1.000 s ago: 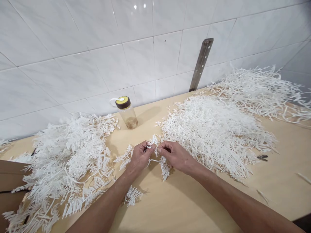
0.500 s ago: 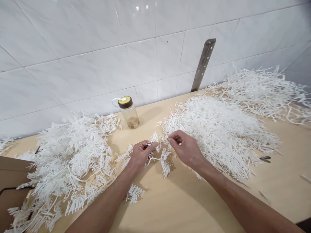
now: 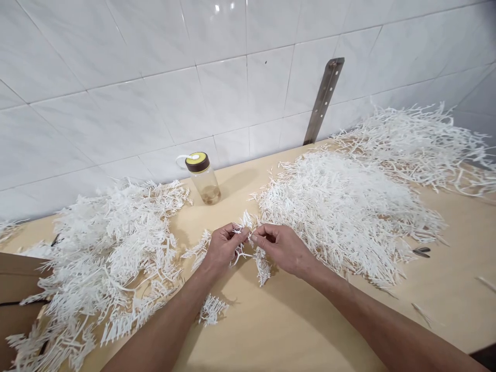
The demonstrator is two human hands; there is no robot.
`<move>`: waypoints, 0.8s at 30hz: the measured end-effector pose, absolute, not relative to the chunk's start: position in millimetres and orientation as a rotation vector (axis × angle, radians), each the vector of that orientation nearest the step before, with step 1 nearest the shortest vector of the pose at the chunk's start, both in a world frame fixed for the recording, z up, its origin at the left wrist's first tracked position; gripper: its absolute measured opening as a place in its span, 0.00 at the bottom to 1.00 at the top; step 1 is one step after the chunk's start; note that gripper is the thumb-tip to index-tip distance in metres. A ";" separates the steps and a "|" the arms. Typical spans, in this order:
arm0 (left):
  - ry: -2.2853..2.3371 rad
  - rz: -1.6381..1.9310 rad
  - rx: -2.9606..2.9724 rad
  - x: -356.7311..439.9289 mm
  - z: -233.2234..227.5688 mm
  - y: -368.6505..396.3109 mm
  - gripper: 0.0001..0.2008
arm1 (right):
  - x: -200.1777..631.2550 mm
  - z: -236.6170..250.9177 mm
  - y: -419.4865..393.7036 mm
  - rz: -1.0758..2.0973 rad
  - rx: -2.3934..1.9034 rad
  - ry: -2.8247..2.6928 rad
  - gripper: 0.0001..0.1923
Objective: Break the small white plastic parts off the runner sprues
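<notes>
Pinch of left hand (image 3: 222, 250), thumb to forefinger, clamped on a white sprig (image 3: 245, 221), on the worker's side of the bottle (image 3: 205, 181) and a little to its right. Right hand (image 3: 284, 250) just beside, thumb and forefinger tips likewise pressed on the sprig's right edge. Tuft (image 3: 263, 271) droops below the hands; from where I stand, cannot tell if it joins the sprig. Loose scrap (image 3: 213, 310) on the table (image 3: 310, 330), nearer the worker than the bottle. Bottle upright, lid (image 3: 197, 161) on, some brownish contents (image 3: 211, 194) low inside. Feathery pile (image 3: 124, 232) left of the bottle, fine pile (image 3: 341, 201) right of it, stringy pile (image 3: 414, 144) farther right. Box (image 3: 19, 279) well left of the bottle. Metal strip (image 3: 324, 101) beyond and right of the bottle, tilted, at the tiled wall (image 3: 163, 119). Dark item (image 3: 421, 252) well right of the bottle, too small to identify.
</notes>
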State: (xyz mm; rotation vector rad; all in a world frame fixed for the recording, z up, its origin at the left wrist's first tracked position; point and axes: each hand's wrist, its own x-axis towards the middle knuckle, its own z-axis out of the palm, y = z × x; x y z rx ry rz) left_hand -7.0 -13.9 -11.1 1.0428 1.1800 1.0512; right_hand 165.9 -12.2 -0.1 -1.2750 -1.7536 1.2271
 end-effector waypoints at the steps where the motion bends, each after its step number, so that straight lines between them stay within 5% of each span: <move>1: 1.179 1.048 1.040 -6.8 -10.9 -14.0 0.19 | 166.2 -1.0 -11.5 1.219 -1.277 -1.738 0.12; 24: 1.174 1.055 1.020 -5.8 -11.6 -14.5 0.21 | 165.9 -6.5 -14.6 1.182 -1.256 -1.833 0.11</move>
